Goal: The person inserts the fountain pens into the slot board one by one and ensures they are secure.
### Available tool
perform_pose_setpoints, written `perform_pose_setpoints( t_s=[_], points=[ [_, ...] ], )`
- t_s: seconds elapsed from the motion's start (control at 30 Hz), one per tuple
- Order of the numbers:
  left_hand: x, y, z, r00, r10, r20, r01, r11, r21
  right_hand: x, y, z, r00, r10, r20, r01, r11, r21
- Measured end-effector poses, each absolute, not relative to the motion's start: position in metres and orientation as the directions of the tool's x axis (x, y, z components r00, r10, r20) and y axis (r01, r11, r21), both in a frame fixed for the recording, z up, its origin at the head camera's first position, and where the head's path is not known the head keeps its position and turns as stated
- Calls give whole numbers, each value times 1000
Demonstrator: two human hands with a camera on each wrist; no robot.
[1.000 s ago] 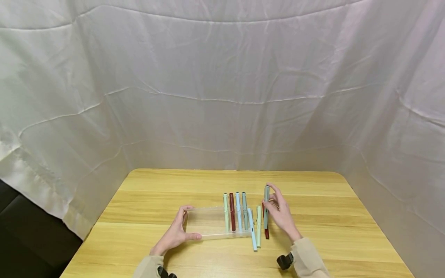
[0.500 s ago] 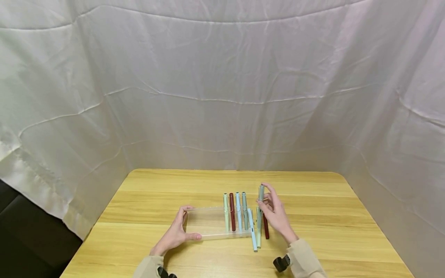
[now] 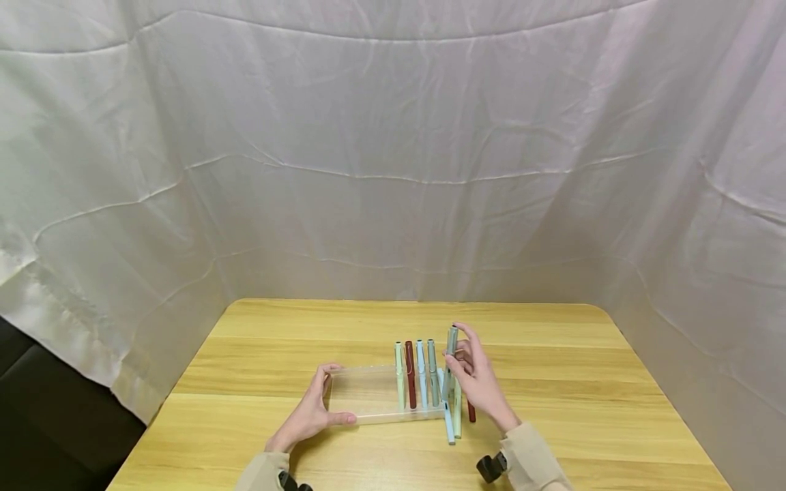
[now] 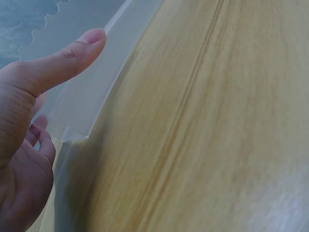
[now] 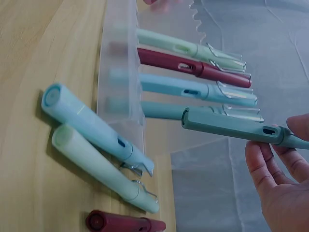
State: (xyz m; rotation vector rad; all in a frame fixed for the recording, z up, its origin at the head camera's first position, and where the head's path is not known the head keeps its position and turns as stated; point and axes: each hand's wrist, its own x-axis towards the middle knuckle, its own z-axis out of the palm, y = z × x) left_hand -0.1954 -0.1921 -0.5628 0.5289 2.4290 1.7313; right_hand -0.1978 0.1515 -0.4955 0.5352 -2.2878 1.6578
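My left hand [image 3: 310, 412] grips the left end of a clear plastic pen tray [image 3: 362, 392], thumb along the front wall, fingers at the back. Notches line the tray's edge in the left wrist view. Lying side by side in its right part are a light green pen [image 5: 186, 47], a dark red pen [image 5: 193, 67], a light blue pen [image 5: 193, 90] and a grey-green pen [image 5: 166, 110]. Between thumb and fingers, my right hand [image 3: 482, 385] pinches another grey-green pen [image 5: 227, 128], raised and tilted beside the tray's right end, its clip end partly hidden by the hand.
Right of the tray, a light blue pen [image 5: 91, 123], a light green pen [image 5: 101, 166] and a dark red pen [image 5: 125, 223] lie on the wooden table [image 3: 276, 341]. The light blue one overlaps the tray's corner. A pale curtain [image 3: 393, 204] surrounds the table's back and sides.
My right hand has moved left with the grey-green pen, from over the dark red pen on the table to the tray's right end. The left hand and tray have stayed put.
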Motion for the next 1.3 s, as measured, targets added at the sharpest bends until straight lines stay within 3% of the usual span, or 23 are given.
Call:
perform_pose_setpoints(
  t_s=[0.37,0.83,1.3],
  points=[
    [-195,-192,-564,-932,343,120,225,285,932,-193,138,-491,-909,-152,387,-414,246,-876],
    [-195,-191,-566,-932,327,158,259,294,920,-194,127,-493,-860,-189,474,-506,198,-839],
    [-194,-190,-563,-934,328,143,245,296,923,-193,116,-493,-877,-192,441,-474,188,-860]
  ],
)
